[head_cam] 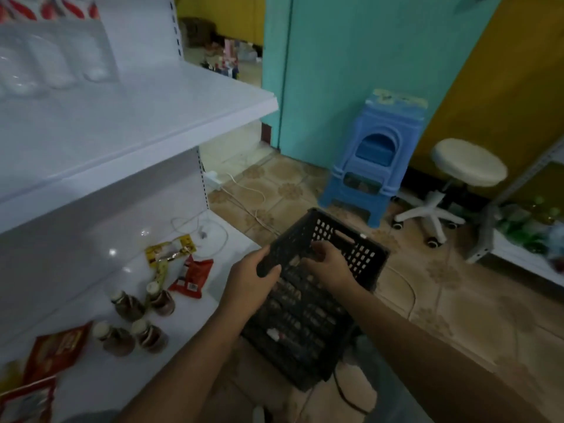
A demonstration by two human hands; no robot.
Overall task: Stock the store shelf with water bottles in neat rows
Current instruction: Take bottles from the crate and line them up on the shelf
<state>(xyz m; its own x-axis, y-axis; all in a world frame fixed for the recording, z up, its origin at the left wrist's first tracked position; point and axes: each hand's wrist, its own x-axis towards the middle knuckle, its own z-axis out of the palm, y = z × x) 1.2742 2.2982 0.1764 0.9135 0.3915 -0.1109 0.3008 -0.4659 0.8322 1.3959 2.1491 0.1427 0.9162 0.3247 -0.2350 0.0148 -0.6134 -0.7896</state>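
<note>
- The left hand [248, 277] grips the left rim of a black plastic crate [308, 303], fingers curled over its edge.
- The right hand [331, 264] reaches inside the crate; whether it grasps anything cannot be told.
- The crate is tilted above the tiled floor [442, 300], just right of the white shelf [137, 123].
- Water bottles [48, 59], shrink-wrapped, sit far left on the upper shelf.
- Small brown bottles [137, 319] and red packets [192, 277] lie on the bottom shelf.
- A blue stool [370, 154] stands far right.
</note>
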